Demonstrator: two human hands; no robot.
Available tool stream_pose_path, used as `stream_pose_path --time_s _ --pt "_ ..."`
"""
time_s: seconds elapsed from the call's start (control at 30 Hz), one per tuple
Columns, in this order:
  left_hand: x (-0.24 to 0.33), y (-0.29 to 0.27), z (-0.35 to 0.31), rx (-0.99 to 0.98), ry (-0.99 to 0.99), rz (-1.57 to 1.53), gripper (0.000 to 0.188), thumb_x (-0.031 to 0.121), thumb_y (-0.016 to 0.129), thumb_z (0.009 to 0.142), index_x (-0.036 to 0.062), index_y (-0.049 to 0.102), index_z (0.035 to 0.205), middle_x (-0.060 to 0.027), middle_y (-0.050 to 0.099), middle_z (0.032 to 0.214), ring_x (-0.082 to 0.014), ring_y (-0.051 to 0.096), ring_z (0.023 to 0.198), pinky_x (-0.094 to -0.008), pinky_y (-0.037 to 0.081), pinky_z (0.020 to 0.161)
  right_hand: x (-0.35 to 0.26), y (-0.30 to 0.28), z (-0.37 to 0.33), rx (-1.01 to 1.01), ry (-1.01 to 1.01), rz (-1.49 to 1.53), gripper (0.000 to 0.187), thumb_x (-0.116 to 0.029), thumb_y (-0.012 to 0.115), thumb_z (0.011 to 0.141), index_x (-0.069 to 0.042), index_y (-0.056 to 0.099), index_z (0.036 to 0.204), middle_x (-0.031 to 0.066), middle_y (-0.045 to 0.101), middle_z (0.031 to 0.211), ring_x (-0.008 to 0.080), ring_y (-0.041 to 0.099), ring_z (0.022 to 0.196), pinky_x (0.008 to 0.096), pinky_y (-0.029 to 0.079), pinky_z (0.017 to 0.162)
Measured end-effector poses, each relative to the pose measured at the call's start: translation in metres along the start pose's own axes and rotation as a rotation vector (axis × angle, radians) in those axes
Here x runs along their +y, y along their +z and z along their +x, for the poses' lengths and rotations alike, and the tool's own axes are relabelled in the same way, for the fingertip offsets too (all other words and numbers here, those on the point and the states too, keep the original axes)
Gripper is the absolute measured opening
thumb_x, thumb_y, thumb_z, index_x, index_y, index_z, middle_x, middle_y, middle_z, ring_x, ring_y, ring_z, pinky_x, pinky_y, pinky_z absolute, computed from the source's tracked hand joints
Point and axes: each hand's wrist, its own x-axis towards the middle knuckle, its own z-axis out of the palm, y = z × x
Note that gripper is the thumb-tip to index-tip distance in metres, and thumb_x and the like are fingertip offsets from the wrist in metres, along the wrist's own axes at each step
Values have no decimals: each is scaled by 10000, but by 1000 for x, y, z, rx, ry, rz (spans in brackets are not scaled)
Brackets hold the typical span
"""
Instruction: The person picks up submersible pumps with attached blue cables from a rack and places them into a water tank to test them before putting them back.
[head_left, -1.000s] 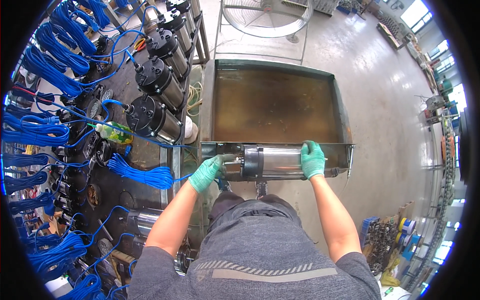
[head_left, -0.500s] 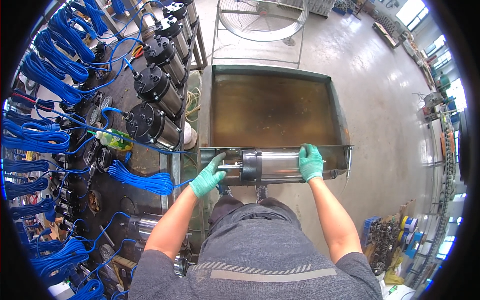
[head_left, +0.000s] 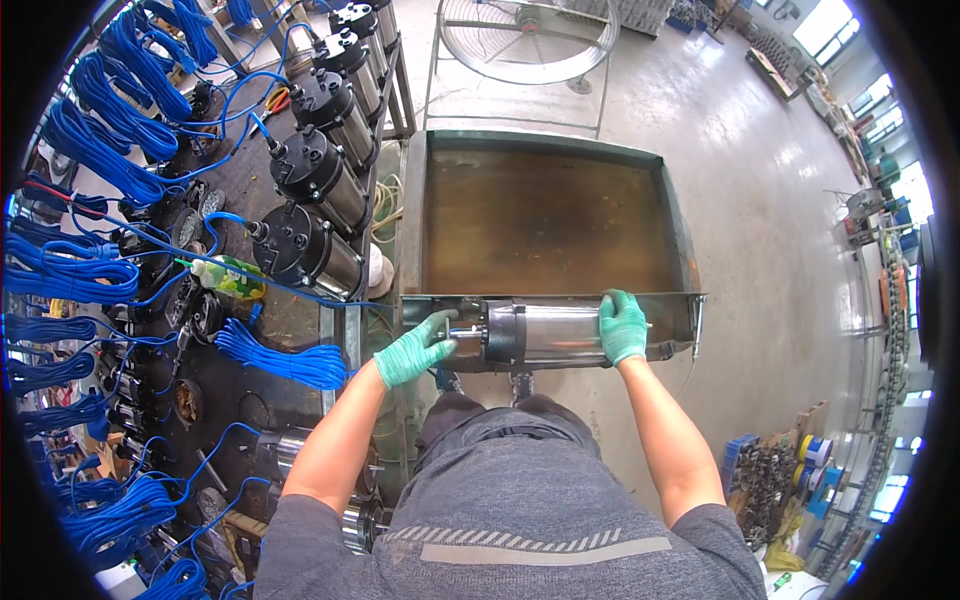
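A cylindrical pump motor (head_left: 563, 333) with a steel body and black end cap (head_left: 504, 333) lies on its side along the near edge of a metal tank (head_left: 680, 215). My right hand (head_left: 624, 328), in a green glove, is wrapped over the motor's right end. My left hand (head_left: 413, 353), gloved alike, is at the end-cap side, thumb and fingers curled about a slim silver fitting (head_left: 466, 332) that sticks out of the cap. Its exact grip is partly hidden. A coil of blue cable (head_left: 282, 355) lies left of that hand.
Brownish liquid (head_left: 545, 220) fills the tank. On the bench (head_left: 235, 330) to the left stand several upright motors (head_left: 305, 250) with blue cables, a green-labelled bottle (head_left: 228, 278) and orange-handled pliers (head_left: 277, 101). Beyond the tank is a large floor fan (head_left: 527, 35).
My left hand has shifted slightly and turned about the fitting, its wrist moving a little left. The motor has slid very slightly right; my right hand stays on it.
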Motion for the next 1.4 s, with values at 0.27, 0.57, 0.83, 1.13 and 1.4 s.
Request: stream_pose_path --time_s 0.27,0.57,0.83,1.13,1.4 --pt "-2 -3 7 -20 -124 369 274 201 740 869 22 609 1029 -194 656 795 -326 646 709 -420 514 679 -2 0 0 7 -8 -11 207 -218 573 947 -71 673 1054 189 653 1065 393 637 967 441 515 858" --pt "-25 0 14 -32 -269 -50 508 336 707 902 56 587 1308 -85 654 938 -173 640 871 -348 548 744 15 8 -1 86 -40 -35 216 -272 581 927 -95 665 1018 206 646 1040 426 627 966 501 515 849" --pt "-21 12 6 218 313 560 639 70 757 778 95 521 1371 -178 606 1215 -379 595 1117 -438 500 959 -3 4 -2 51 19 -23 223 -279 597 914 -102 704 998 186 674 1045 399 661 934 484 527 853" --pt "-16 -24 32 -215 -235 521 395 355 731 861 67 692 1128 -172 722 899 -354 696 849 -410 536 763 -12 -7 -3 19 72 -3 243 -286 596 917 -97 708 1022 188 673 1086 399 664 951 479 525 882" --pt "1 1 19 17 -166 1059 355 473 626 892 143 739 956 -163 713 846 -370 685 808 -489 529 699 -9 -5 -4 42 78 8 233 -294 595 912 -118 716 1006 178 676 1074 401 664 935 481 527 874"
